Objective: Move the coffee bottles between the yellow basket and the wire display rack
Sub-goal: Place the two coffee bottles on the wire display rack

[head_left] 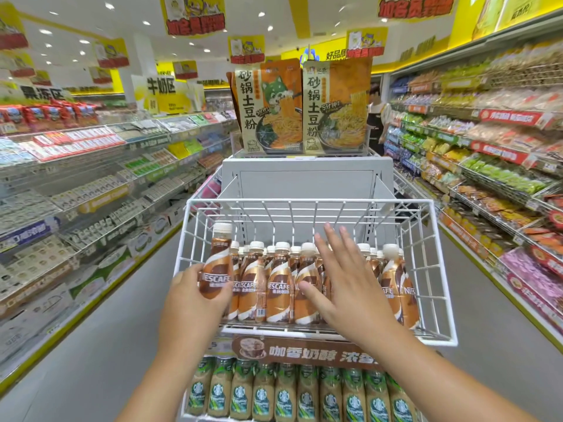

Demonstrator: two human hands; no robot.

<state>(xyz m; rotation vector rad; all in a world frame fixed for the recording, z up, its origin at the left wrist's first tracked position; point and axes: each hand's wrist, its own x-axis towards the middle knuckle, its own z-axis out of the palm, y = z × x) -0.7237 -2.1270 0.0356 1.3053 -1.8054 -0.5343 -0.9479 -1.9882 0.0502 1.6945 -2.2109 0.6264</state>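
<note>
While gripping one coffee bottle [217, 263] round its middle, the left hand [195, 296] holds it raised at the left end of the wire display rack [307, 204] — thumb on the label, fingers curled behind. Right hand [344, 281] flat and spread, fingers straight, reaching over the standing row of coffee bottles [280, 284]; touching them or just above them, cannot tell.

Step in hand, by the look of it: one bottle either going in or coming out at the left end. Which way, cannot tell from this alone. Yellow basket not in sight anywhere here.

Next move, as a guess: if going in, needs a free spot by the left wire wall and a straight set-down on the bottom wires, with the row kept from tipping. If coming out, needs a clean lift over the front rim.

Bottles small and brown, with white swirls, white caps and a Nescafe label — packed close, upright, side by side in the top wire basket.

Below, a brown sign [304, 351] and a row of Starbucks bottles [286, 391]. Above, two noodle packs [301, 105]. Snack shelves [487, 166] along both sides of the aisle.
</note>
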